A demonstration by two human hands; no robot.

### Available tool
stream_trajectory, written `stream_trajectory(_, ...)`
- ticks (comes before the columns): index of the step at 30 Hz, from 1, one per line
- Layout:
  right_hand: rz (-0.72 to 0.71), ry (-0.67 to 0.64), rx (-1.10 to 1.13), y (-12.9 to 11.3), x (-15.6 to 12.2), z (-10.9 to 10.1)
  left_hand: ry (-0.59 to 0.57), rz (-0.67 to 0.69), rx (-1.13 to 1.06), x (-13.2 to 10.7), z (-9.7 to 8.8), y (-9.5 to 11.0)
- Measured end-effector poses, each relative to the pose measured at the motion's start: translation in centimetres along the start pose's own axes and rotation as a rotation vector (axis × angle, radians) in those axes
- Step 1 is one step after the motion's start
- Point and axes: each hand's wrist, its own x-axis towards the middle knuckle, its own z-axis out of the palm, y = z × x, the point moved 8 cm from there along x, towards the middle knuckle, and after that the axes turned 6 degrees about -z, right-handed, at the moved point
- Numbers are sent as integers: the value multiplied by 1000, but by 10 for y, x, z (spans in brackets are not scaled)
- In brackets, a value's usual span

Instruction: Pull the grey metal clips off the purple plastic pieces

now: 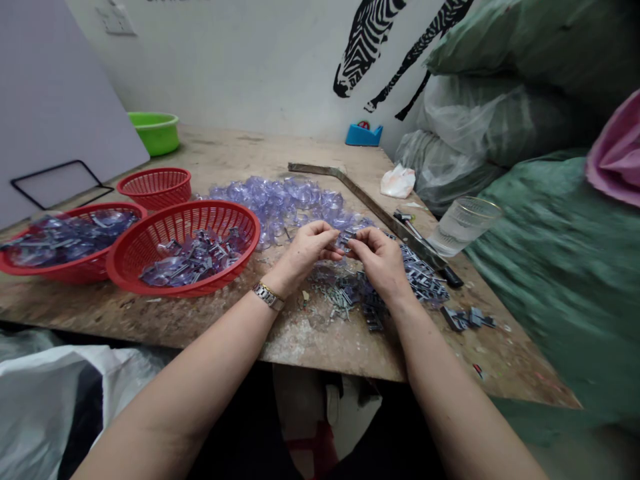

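Note:
My left hand, with a metal watch at the wrist, pinches a clear purplish plastic piece, perhaps a suction cup, largely hidden by the fingers. Facing it, my right hand is closed on a small dark grey plastic part that meets the clear piece. Behind both hands spreads a heap of clear purple plastic pieces. Under and beside my right hand lie many dark grey plastic parts and a scatter of small thin pins.
A red basket holds joined clear-and-grey pieces; two more red baskets stand left. A bent metal bar and a drinking glass are right. Farther back sit a green basin and blue tape dispenser. Green sacks border the table.

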Motion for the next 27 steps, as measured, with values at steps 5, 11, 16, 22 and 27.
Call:
stream_trajectory(5,-3,32,-16,-1,0,-4,-7,0,-39,3,-1,-3)
stream_trajectory(11,-1,30,-18,0,0,-3,15,27,6,3,-2,-2)
stream_trajectory(16,-1,30,-13,-1,0,-3,100,151,280,2,-5,5)
stream_trajectory(22,-19,19,-64,-3,-1,-3,172,441,647,-5,-2,25)
stream_trajectory(27,-14,14,-80,-3,-2,-2,158,502,778,-6,4,28)
